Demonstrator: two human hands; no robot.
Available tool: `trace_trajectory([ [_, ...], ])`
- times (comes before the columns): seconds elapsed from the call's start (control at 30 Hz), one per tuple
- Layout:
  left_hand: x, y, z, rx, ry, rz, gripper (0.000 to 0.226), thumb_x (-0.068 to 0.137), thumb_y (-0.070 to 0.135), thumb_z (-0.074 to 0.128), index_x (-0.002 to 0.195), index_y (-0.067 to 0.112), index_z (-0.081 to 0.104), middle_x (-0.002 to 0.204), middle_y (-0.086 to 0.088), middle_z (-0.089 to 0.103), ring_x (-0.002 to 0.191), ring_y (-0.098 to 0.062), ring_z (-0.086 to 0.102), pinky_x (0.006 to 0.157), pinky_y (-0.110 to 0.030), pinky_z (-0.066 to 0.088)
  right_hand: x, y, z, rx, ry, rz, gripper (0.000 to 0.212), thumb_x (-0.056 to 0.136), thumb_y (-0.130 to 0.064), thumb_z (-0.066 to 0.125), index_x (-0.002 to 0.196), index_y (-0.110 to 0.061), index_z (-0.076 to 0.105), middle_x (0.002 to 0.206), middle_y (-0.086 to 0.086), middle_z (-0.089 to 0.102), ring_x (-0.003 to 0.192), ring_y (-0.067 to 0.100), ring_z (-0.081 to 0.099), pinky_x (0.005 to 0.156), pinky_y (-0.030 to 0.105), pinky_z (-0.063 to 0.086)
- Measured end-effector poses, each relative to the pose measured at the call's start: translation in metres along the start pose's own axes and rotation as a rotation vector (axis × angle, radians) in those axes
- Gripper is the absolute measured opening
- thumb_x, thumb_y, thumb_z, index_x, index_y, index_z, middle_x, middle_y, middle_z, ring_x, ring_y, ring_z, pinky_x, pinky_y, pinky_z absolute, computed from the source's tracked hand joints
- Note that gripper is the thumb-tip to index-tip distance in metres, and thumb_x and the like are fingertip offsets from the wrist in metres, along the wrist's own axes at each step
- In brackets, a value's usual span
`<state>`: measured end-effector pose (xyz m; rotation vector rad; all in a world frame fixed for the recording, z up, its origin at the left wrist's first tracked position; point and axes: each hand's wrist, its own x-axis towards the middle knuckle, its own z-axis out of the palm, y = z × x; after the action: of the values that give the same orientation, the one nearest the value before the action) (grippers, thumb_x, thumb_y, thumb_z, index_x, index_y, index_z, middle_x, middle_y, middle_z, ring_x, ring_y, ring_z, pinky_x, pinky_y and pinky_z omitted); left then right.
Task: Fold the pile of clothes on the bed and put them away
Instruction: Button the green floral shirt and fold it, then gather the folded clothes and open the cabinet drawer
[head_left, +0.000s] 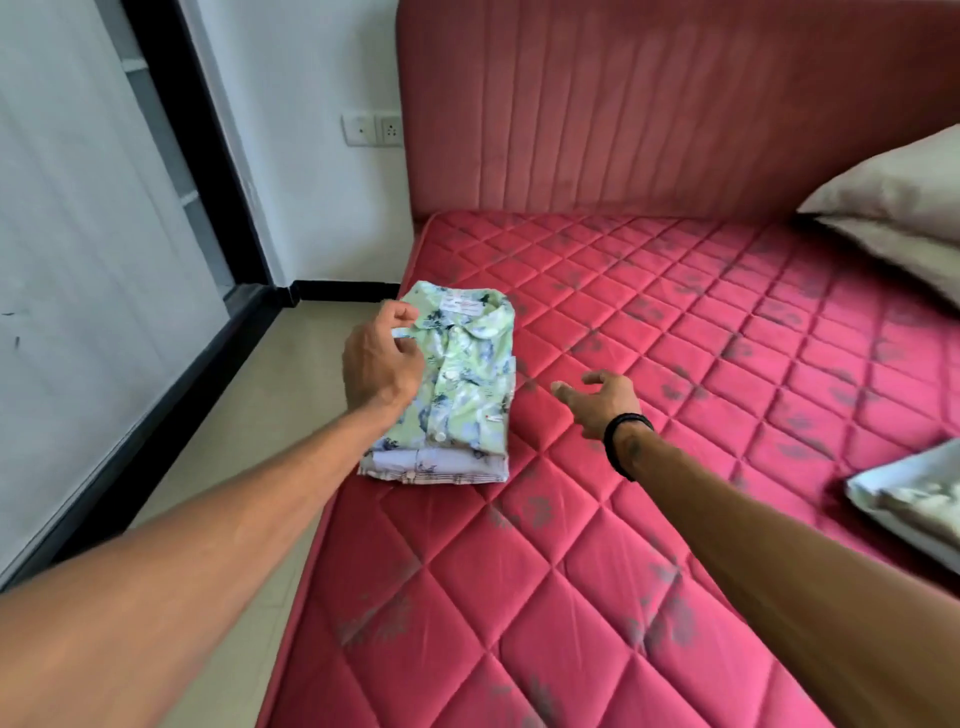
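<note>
Bed: red quilted mattress (649, 364).
Stack: folded shirts (457, 384) at left edge, soft, light; lift from beneath.
Grip: left hand (382, 358) pinches collar; right hand (602, 400) apart, empty.

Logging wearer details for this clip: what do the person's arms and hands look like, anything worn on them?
Both forearms are bare, with no sleeves in view. The left hand wears nothing: no glove, ring or band shows. The right hand is also ungloved, and a black band circles its wrist. A small dark mark, possibly a tattoo, sits on the forearm just behind the band.
</note>
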<state>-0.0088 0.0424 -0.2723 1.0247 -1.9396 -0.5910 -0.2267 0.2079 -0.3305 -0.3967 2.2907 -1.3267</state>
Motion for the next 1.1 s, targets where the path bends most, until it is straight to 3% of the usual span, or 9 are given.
trace_trajectory([
  [0.17,-0.014,0.084,0.019,-0.058,-0.078,0.183,0.034,0.08,-0.002,0.053,0.094,0.024,0.072,0.094,0.01,0.075,0.09,-0.015,0.069,0.08,-0.026,0.05,0.001,0.017,-0.11,-0.006,0.146,0.006,0.062,0.057,-0.059,0.076,0.109,-0.03,0.057,0.112,0.017,0.073,0.103,0.035,0.072,0.09,0.055,0.06],
  [0.27,-0.028,0.129,0.046,-0.092,-0.121,0.226,0.032,0.077,0.002,0.053,0.087,0.027,0.07,0.084,0.011,0.074,0.084,-0.018,0.069,0.08,-0.032,0.053,-0.009,0.029,-0.18,0.013,0.278,0.017,0.056,0.058,-0.057,0.073,0.105,-0.031,0.059,0.106,0.017,0.074,0.101,0.035,0.073,0.089,0.053,0.06],
  [0.37,-0.052,0.183,0.08,-0.114,-0.189,0.289,0.032,0.076,0.005,0.051,0.086,0.027,0.071,0.083,0.012,0.074,0.084,-0.018,0.07,0.082,-0.039,0.056,-0.032,0.041,-0.253,0.036,0.427,0.015,0.046,0.071,-0.048,0.076,0.111,-0.028,0.066,0.108,0.014,0.075,0.102,0.033,0.073,0.095,0.048,0.058],
  [0.53,-0.106,0.269,0.145,-0.165,-0.382,0.353,0.026,0.082,0.005,0.057,0.09,0.02,0.076,0.086,0.005,0.077,0.084,-0.018,0.072,0.082,-0.03,0.055,-0.055,0.084,-0.354,0.06,0.588,0.042,0.037,0.088,-0.033,0.075,0.121,-0.015,0.069,0.114,0.013,0.073,0.111,0.032,0.068,0.098,0.033,0.051],
  [0.63,-0.151,0.314,0.2,-0.115,-0.571,0.339,0.01,0.09,0.022,0.068,0.093,0.018,0.077,0.087,0.0,0.077,0.087,-0.023,0.072,0.077,-0.029,0.05,-0.061,0.135,-0.413,0.04,0.686,0.123,0.038,0.09,-0.03,0.072,0.124,-0.015,0.067,0.122,0.014,0.07,0.121,0.033,0.062,0.103,0.035,0.048],
  [0.8,-0.222,0.36,0.294,0.1,-0.996,0.249,0.052,0.094,0.067,0.055,0.117,0.023,0.067,0.137,-0.015,0.064,0.129,-0.031,0.058,0.104,-0.036,0.044,-0.074,0.22,-0.478,-0.205,0.801,0.33,0.053,0.089,-0.042,0.071,0.133,-0.015,0.057,0.14,0.021,0.051,0.133,0.042,0.044,0.107,0.049,0.04],
  [0.9,-0.253,0.372,0.344,0.196,-1.167,0.119,0.104,0.086,0.084,0.048,0.159,0.012,0.032,0.164,-0.015,0.036,0.15,-0.032,0.035,0.12,-0.039,0.031,-0.071,0.266,-0.502,-0.129,0.688,0.476,0.094,0.082,-0.066,0.072,0.147,-0.006,0.041,0.148,0.024,0.044,0.137,0.043,0.044,0.109,0.048,0.04],
  [0.97,-0.264,0.37,0.366,0.216,-1.23,0.089,0.123,0.076,0.09,0.053,0.163,0.011,0.019,0.168,-0.014,0.027,0.154,-0.032,0.027,0.124,-0.04,0.025,-0.059,0.285,-0.508,-0.051,0.637,0.53,0.125,0.067,-0.088,0.065,0.15,0.0,0.04,0.149,0.024,0.05,0.135,0.042,0.05,0.111,0.046,0.044],
  [1.1,-0.262,0.358,0.385,0.235,-1.171,0.078,0.126,0.063,0.086,0.072,0.156,0.009,0.036,0.157,-0.014,0.045,0.144,-0.031,0.045,0.112,-0.037,0.041,-0.039,0.291,-0.502,0.016,0.627,0.542,0.123,0.071,-0.089,0.062,0.151,0.002,0.04,0.149,0.022,0.053,0.132,0.04,0.055,0.109,0.045,0.046],
])
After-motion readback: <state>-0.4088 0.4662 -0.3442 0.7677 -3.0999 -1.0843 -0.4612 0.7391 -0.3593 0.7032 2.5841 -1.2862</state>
